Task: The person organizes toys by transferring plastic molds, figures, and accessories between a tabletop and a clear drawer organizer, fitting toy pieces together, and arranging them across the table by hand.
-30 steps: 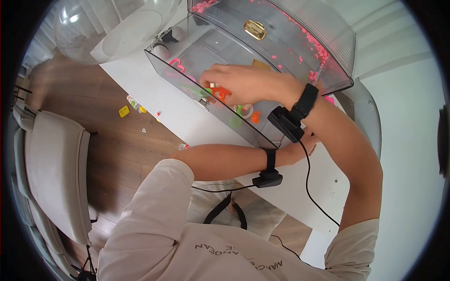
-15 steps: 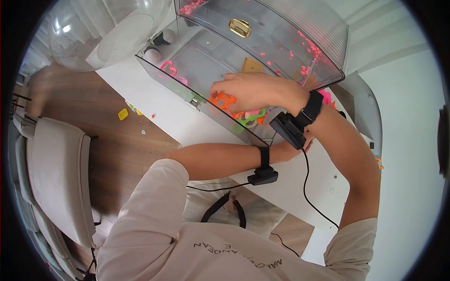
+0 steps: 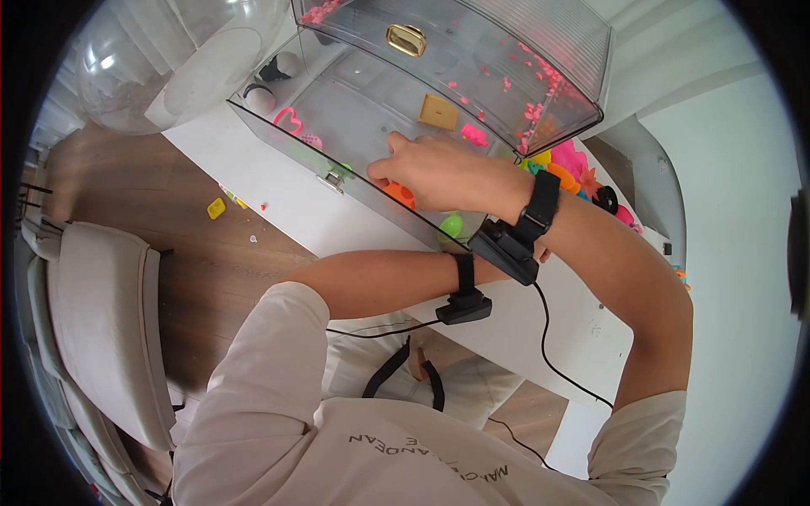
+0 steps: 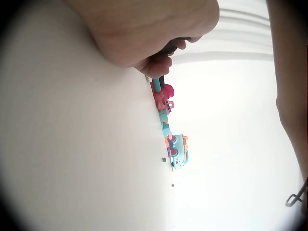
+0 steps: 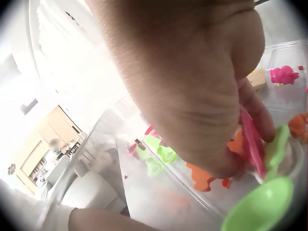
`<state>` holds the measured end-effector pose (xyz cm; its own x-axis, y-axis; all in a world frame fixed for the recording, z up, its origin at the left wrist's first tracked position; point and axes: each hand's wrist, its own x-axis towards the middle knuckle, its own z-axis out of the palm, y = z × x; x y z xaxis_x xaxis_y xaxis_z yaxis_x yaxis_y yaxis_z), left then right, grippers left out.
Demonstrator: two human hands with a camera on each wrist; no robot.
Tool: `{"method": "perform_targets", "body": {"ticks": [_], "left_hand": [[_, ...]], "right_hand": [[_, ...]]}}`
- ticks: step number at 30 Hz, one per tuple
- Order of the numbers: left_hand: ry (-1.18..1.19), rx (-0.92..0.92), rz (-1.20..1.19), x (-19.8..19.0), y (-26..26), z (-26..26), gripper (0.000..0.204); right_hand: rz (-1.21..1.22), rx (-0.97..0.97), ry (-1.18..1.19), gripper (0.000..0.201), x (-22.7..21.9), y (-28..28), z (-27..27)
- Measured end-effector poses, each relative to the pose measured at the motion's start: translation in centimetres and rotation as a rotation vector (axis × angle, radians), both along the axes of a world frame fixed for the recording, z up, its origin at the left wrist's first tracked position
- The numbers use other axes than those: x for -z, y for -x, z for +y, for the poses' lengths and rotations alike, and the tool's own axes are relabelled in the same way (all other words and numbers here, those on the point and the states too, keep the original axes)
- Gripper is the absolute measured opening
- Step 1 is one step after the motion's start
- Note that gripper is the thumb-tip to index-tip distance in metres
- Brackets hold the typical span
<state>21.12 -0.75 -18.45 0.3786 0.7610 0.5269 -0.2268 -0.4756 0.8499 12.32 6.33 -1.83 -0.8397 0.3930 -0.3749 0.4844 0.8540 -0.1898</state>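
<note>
My right hand (image 3: 443,173) is inside a clear bin (image 3: 278,131). In the right wrist view, the fingers of this hand (image 5: 192,91) close around a flat pink piece (image 5: 253,144), and a fingertip meets the handle of a green spoon (image 5: 260,207). Orange pieces (image 5: 199,177) and green cutters (image 5: 166,154) lie around it. My left hand (image 4: 149,33) rests on the white tabletop (image 4: 96,144) with its fingers bent; dark shade under them hides whether anything is there. In the head view, it is mostly behind my right wrist's camera.
A tan block (image 3: 439,111), a pink piece (image 3: 474,134) and a pink heart (image 3: 288,121) lie in the bin. Its lid with a gold handle (image 3: 406,40) stands raised. Colourful toys (image 3: 569,164) are right of it, a clear dome (image 3: 135,67) left. A cable (image 3: 553,354) hangs from the right wrist.
Bin and table have shifted left in the head view. The orange piece, plainly seen at my right fingers before, is now mostly covered by that hand. My left arm stays low beside the bin.
</note>
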Motion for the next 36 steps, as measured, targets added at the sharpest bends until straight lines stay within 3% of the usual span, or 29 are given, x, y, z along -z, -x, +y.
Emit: {"method": "perform_targets", "body": {"ticks": [4, 6, 9, 12, 16, 19, 22, 24, 27, 33, 36], "left_hand": [[-0.025, -0.004, -0.013, 0.2, 0.1, 0.3, 0.012], [-0.040, -0.007, -0.016, 0.2, 0.0, 0.2, 0.012], [-0.059, -0.007, -0.022, 0.2, 0.0, 0.1, 0.011], [-0.077, -0.012, -0.026, 0.2, -0.2, 0.2, 0.010], [-0.100, -0.021, -0.032, 0.4, 0.0, 0.1, 0.009], [-0.118, -0.026, -0.036, 0.5, 0.0, -0.1, 0.009], [-0.135, -0.032, -0.041, 0.7, 0.6, -0.1, 0.008], [-0.145, -0.037, -0.044, 0.7, 0.7, 0.0, 0.007], [-0.164, -0.041, -0.051, 0.7, 0.7, -0.1, 0.007], [-0.200, -0.053, -0.060, 0.9, 0.9, -0.3, 0.005], [-0.220, -0.052, -0.064, 1.0, 0.8, -0.4, 0.005]], "right_hand": [[0.083, 0.014, 0.050, 0.045, 0.2, -1.1, 0.5], [0.033, 0.144, 0.224, 0.052, -1.3, -1.1, 0.5], [0.129, 0.197, 0.279, 0.061, -0.5, -1.1, 0.5], [0.008, 0.202, 0.233, 0.065, -1.6, -0.9, 0.2], [0.101, 0.132, 0.146, 0.075, -0.2, -1.6, 0.9], [0.015, 0.235, 0.098, 0.082, 0.4, -1.6, 0.2], [0.078, 0.136, -0.017, 0.075, 1.5, -1.9, -0.4], [0.056, 0.111, 0.049, 0.059, 0.7, -1.6, -0.8], [0.102, 0.060, 0.128, 0.050, 0.6, -1.8, -0.4], [0.137, -0.037, 0.299, 0.039, 2.1, -2.3, 0.4], [0.120, 0.016, 0.232, 0.038, 1.5, -2.0, 0.3]]}}
